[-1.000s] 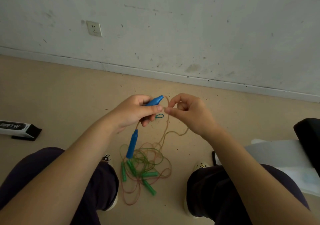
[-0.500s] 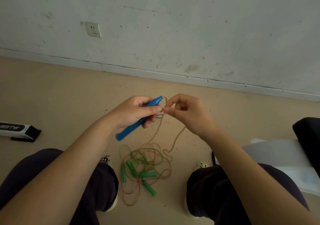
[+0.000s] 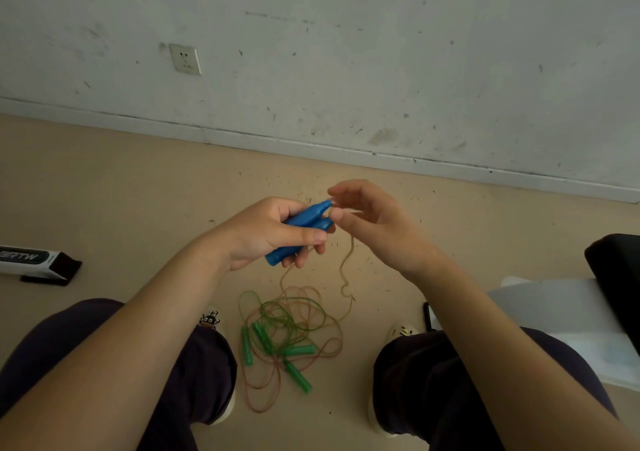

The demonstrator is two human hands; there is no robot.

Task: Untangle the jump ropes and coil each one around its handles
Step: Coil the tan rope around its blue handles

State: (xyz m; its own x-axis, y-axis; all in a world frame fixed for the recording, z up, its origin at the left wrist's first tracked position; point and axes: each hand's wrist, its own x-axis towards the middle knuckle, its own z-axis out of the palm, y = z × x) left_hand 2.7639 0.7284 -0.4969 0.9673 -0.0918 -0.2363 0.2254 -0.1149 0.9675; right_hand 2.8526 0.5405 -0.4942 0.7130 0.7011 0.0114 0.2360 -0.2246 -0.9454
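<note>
Left hand [image 3: 273,232] is closed around both blue handles [image 3: 300,230], held side by side with tapered tips pointing up and to the right; thumb lies across them, fingers [image 3: 304,254] curl underneath. Right hand [image 3: 374,222] sits just beside the handle tips, its fingers [image 3: 337,192] loosely spread, thumb and forefinger apart. Cannot tell whether it touches the cord or the tips; nothing looks pinched.

The tan cord [image 3: 346,270] of this rope hangs from the handles in a slack, kinked line down to the floor [image 3: 138,187], where it runs into the pile between the person's feet, well away from the wall edge of the floor. Pile: green handles [image 3: 298,350] (four visible), thin green cord [image 3: 294,312] and reddish-tan cord [image 3: 256,395] in overlapping loops. Which loop belongs to which rope is not clear.

Handling notes (judgement):
- Cord is thin, light and limp but keeps its kinks, so it will spring off a coil unless held under tension.
- Handles are rigid, smooth plastic and likely slippery; clamp the pair mid-length so they do not scissor apart.
- Take the cord close to where it leaves the handle tips, pinch, and wind from there.
- Pulling hard on the hanging length could tighten the floor tangle; feed slack out gently.
</note>
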